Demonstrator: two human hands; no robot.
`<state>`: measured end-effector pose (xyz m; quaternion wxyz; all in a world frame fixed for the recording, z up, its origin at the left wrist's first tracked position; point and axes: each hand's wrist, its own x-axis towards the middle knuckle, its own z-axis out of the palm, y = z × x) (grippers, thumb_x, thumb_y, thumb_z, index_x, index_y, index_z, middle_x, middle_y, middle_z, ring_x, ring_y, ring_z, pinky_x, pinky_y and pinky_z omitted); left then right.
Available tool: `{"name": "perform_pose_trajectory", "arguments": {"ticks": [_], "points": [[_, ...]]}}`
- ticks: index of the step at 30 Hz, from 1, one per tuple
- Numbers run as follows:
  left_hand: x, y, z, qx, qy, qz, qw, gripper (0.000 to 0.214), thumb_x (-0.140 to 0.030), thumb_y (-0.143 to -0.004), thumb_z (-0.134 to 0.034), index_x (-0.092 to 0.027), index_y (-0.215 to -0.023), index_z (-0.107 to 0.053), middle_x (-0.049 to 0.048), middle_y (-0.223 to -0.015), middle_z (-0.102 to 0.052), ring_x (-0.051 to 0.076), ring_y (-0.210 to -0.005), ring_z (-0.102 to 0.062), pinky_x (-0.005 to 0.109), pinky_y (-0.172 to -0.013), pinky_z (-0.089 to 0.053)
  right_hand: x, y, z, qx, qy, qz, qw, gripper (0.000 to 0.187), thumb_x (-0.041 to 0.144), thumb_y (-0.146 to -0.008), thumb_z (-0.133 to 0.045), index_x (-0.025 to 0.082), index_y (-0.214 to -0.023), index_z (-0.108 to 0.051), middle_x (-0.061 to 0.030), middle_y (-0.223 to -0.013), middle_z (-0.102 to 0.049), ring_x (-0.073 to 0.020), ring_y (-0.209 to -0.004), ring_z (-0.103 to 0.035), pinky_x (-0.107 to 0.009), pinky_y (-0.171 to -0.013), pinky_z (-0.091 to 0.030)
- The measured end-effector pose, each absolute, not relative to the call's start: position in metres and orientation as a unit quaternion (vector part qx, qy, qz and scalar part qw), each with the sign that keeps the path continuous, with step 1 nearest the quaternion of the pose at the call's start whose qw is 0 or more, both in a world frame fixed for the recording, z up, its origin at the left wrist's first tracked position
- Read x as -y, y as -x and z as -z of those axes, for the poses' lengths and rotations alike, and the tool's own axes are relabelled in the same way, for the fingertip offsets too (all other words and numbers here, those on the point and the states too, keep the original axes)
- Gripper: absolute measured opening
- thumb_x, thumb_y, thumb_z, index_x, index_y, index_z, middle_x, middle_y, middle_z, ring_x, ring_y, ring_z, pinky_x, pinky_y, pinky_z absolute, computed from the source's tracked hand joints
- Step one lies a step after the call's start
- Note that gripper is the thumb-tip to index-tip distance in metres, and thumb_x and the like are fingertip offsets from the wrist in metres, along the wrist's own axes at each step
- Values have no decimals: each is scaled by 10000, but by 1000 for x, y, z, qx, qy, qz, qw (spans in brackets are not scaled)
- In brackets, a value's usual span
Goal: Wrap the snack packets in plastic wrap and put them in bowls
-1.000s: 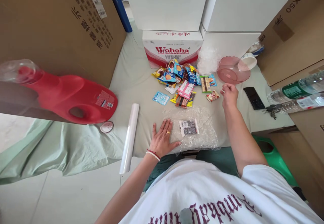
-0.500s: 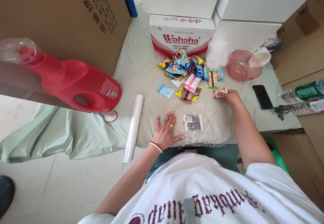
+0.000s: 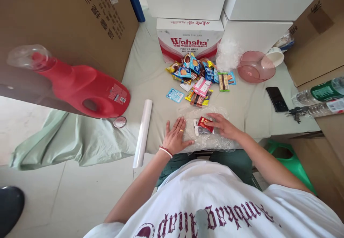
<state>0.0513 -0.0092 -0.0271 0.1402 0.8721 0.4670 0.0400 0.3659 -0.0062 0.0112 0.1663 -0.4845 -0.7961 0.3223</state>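
So the step in hand looks like setting a red packet down over a dark, white-edged packet on crinkly clear film, right by the near edge of the table. Left hand is palm down on the film's left side, fingers a bit spread, gripping nothing. Right hand has its fingers half curled over the red packet's right side, but whether they're pinching or just pressing I can't tell. I'd say the next move calls for easing those fingers off gently so the film doesn't ruck up. Writing-wise: the box towards the far edge reads "Wahaha" and "PURIFIED WATER FOR DRINKING", easy. The tall carton on the left has big Chinese print, and the carton near the right edge shows a "50". The red packet's lettering is too small for me, sorry
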Motion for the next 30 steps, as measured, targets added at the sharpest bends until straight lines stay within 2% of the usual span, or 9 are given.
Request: {"name": "perform_pose_trajectory", "arguments": {"ticks": [2,6,8,11,16,20,26,28,30], "points": [[9,-51,27,-467,-873,-38,139,1092,-807,-885,-534,-152,-1693,-203,188,-1731,-263,372,-1615,-256,660,-1312,-7,3,-367,-15,789,501,-302,185,550,187,-957,-482,290,-1481,-614,-61,-1659,-436,-252,-1526,-409,-523,-1247,-356],[9,-52,25,-471,-870,-36,138,1069,-790,-898,-532,-162,-1696,-195,188,-1732,-255,363,-1614,-263,649,-1314,2,1,-345,-19,785,555,-247,123,560,401,-1001,-582,197,-1521,-557,-162,-1517,-564,-329,-1386,-519,-538,-1186,-416],[9,-52,24,-473,-869,-34,140,1077,-790,-896,-537,-161,-1697,-187,189,-1734,-248,362,-1613,-266,647,-1314,8,3,-330,-17,801,548,-228,82,528,375,-1003,-592,177,-1492,-586,-178,-1463,-595,-338,-1328,-537,-534,-1153,-437],[9,-54,22,-473,-869,-29,142,1098,-799,-888,-544,-155,-1698,-177,191,-1737,-236,364,-1614,-265,646,-1315,7,7,-318,-11,826,514,-210,100,472,287,-1037,-519,163,-1485,-597,-177,-1411,-617,-306,-1305,-532,-492,-1140,-449],[9,-52,23,-473,-868,-27,147,1095,-788,-894,-544,-150,-1699,-166,194,-1740,-226,360,-1618,-254,641,-1316,7,12,-323,-2,870,448,-185,92,459,321,-1067,-491,238,-1509,-578,-120,-1526,-575,-287,-1472,-430,-553,-1267,-273],[5,-42,26,-461,-875,-25,147,1031,-738,-932,-522,-154,-1700,-158,191,-1740,-233,343,-1621,-251,626,-1318,11,19,-335,9,878,444,-168,68,581,445,-1076,-488,251,-1620,-427,-116,-1692,-386,-293,-1577,-309,-600,-1297,-151],[2,-22,25,-430,-889,-21,155,1015,-684,-928,-572,-151,-1695,-174,204,-1740,-234,357,-1619,-254,629,-1316,-52,22,-339,19,887,434,-145,61,721,542,-1043,-542,222,-1658,-347,-151,-1722,-310,-322,-1589,-292,-632,-1297,-96],[6,-18,20,-427,-890,-45,156,970,-612,-922,-612,-163,-1686,-218,203,-1743,-224,371,-1627,-224,642,-1311,-56,22,-340,14,889,430,-144,66,772,569,-1029,-557,224,-1673,-310,-161,-1728,-291,-329,-1594,-281,-649,-1294,-90],[11,-15,13,-413,-895,-79,151,809,-419,-936,-606,-216,-1661,-309,153,-1742,-267,358,-1637,-191,654,-1310,-23,24,-342,4,887,432,-138,87,829,600,-1024,-547,217,-1695,-246,-175,-1734,-264,-337,-1601,-263,-662,-1293,-93]]}}
